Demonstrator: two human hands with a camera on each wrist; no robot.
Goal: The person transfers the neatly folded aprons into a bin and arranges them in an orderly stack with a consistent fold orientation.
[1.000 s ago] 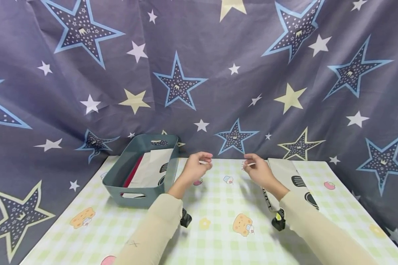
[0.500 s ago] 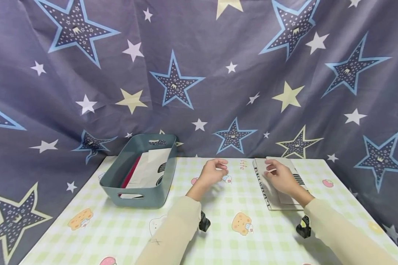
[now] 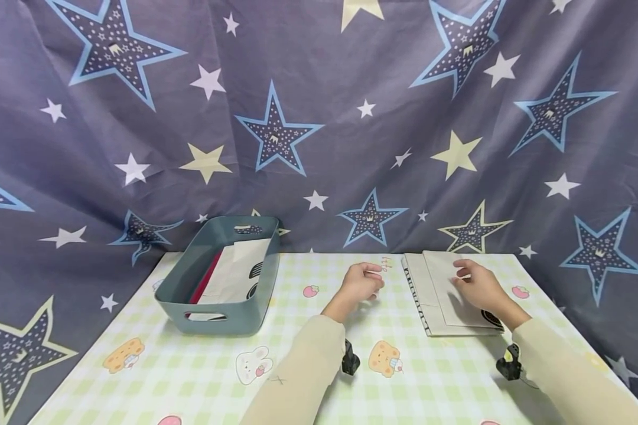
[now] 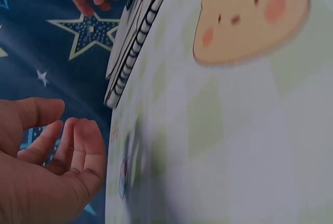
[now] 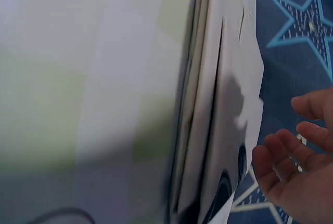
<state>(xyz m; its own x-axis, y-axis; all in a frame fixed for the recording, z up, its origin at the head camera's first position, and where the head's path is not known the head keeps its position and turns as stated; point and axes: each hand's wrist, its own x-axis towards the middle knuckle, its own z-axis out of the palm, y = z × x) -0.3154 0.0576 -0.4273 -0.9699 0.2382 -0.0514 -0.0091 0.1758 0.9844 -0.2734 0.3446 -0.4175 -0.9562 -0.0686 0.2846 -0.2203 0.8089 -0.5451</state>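
Note:
On the table's right side lies a stack of flat cream paper pieces (image 3: pixel 440 289) with black printed marks and a dark-striped left edge. My right hand (image 3: pixel 478 287) hovers over its right part, fingers loosely bent and holding nothing. In the right wrist view that hand (image 5: pixel 299 164) is apart from the stack (image 5: pixel 229 94), whose surface carries its shadow. My left hand (image 3: pixel 358 285) hangs above the table just left of the stack, loosely curled. Nothing is between its thumb and fingers in the left wrist view, where the striped edge (image 4: pixel 138 42) stands beyond it.
A grey-green plastic basket (image 3: pixel 218 311) with handle slots stands at the back left. It holds cream paper pieces (image 3: pixel 239 274) with black print and a red flat item (image 3: pixel 207 276). A star-patterned curtain (image 3: pixel 319 106) hangs behind the checked tablecloth (image 3: pixel 191 378).
Both hands have moved to the right, the right one from the stack's left edge to over its right part. More of the stack's left side now shows. The basket has stayed put.

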